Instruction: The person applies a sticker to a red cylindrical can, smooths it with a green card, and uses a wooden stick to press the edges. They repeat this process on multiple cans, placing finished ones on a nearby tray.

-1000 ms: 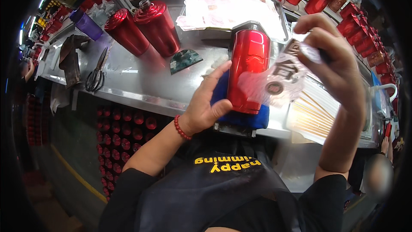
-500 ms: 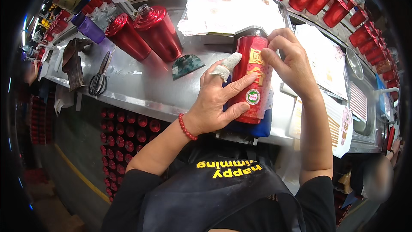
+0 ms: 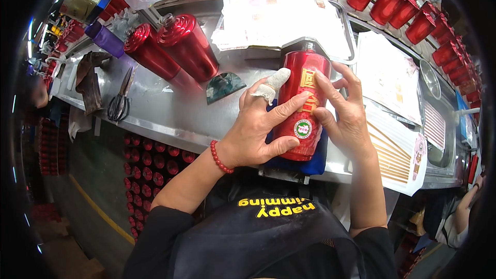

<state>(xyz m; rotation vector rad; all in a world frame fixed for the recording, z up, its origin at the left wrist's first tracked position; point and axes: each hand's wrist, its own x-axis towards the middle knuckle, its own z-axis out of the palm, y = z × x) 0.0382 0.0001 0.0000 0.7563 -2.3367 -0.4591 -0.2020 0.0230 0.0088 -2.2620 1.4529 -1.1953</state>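
- Our left hand [image 3: 258, 129] lies flat against the side of the red bottle [image 3: 302, 103], fingers spread, the bandaged index finger [image 3: 271, 85] up by its shoulder and the others pressed across its front.
- Our right hand [image 3: 343, 113] presses the opposite side with straightened fingers; neither hand is clenched, both smooth the surface.
- A second ago our right hand held a label sheet up beside the bottle; that sheet is gone now, and a round sticker [image 3: 303, 128] sits on the bottle's front, so we judge the label is on and being pressed down.
- The bottle lies on a blue pad [image 3: 315, 160] at the near edge of the metal bench [image 3: 175, 113].
- Farther out lie two red bottles [image 3: 173, 46], scissors [image 3: 121, 101] and label sheets [image 3: 387, 72].
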